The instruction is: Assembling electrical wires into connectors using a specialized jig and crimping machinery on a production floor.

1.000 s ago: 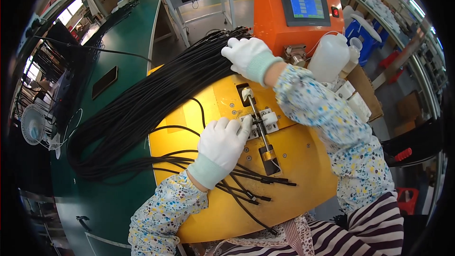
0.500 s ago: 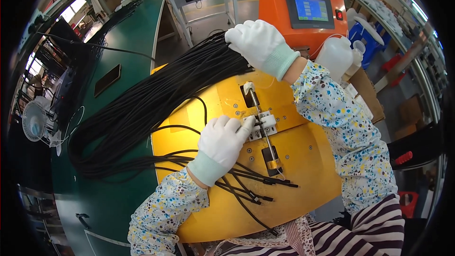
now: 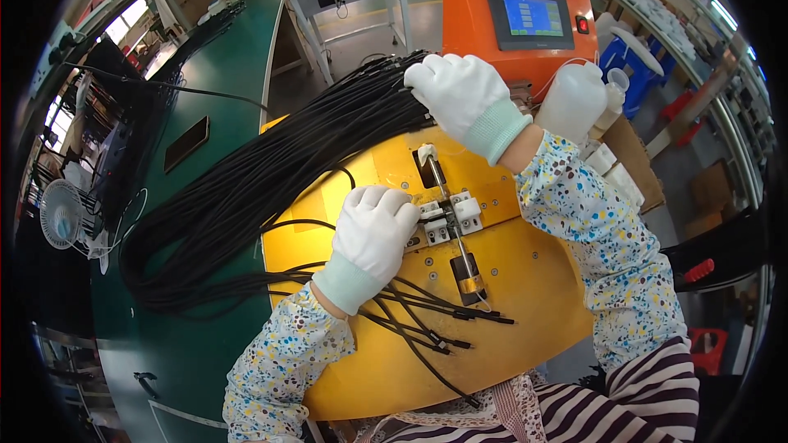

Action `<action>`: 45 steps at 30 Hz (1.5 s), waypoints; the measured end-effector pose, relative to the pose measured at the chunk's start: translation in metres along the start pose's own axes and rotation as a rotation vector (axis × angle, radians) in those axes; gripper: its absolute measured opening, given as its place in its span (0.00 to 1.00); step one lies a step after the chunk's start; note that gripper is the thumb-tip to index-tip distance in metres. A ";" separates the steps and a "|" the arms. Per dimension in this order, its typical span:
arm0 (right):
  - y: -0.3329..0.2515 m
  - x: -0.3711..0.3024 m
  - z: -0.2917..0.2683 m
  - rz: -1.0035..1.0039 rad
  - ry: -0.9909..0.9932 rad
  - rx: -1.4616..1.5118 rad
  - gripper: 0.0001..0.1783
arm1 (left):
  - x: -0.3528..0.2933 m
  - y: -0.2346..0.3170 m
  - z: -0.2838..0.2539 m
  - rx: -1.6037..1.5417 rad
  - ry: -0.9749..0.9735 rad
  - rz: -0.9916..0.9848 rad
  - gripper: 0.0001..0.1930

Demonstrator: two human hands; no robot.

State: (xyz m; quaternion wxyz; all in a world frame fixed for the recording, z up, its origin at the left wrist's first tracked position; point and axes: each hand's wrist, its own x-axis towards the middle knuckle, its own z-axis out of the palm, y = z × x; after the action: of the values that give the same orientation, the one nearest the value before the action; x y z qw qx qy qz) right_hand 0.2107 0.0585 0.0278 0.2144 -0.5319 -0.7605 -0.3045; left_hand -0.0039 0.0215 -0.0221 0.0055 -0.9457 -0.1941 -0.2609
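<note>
My left hand [image 3: 373, 230], in a white glove, is curled closed just left of a small clamp fixture [image 3: 445, 217] of white blocks and a metal rod. A black cable [image 3: 350, 175] loops from the bundle and disappears under its fingers. The gloved right hand [image 3: 464, 102] has its bent fingers closed on cable ends at the far right end of a thick black cable bundle [image 3: 271, 156]; the fingertips are partly hidden. Several loose cable ends with plugs [image 3: 443, 344] lie on the yellow work plate [image 3: 525, 303], to the near right of my left wrist.
An orange machine [image 3: 472, 25] with a lit screen stands at the far right of the plate, beside a white plastic bottle [image 3: 574, 98]. On the green table [image 3: 197, 197] at left lie a phone [image 3: 187, 144] and, farther out, a small white fan [image 3: 61, 213].
My left hand has drawn back left from the fixture, uncovering its white blocks. My right hand has shifted slightly right and nearer, still at the bundle's end.
</note>
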 end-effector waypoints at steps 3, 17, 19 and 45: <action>0.000 -0.005 -0.001 0.037 -0.043 -0.013 0.06 | 0.002 0.003 -0.006 -0.015 -0.067 -0.057 0.07; -0.009 -0.074 -0.076 0.300 -0.081 0.728 0.12 | 0.010 0.023 -0.036 -0.432 -0.197 -0.346 0.05; -0.017 -0.083 -0.088 0.320 -0.196 0.824 0.11 | 0.009 0.025 -0.039 -0.455 -0.198 -0.342 0.05; -0.038 -0.097 -0.098 0.446 -0.272 1.084 0.08 | 0.001 0.045 -0.034 -0.725 -0.057 -0.436 0.05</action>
State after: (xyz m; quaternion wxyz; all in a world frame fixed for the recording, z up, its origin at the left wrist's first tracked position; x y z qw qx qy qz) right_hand 0.2082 -0.0843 0.0264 0.4147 -0.5276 -0.6980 0.2498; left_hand -0.0028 -0.0229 0.0117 -0.3884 -0.8300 -0.2853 -0.2808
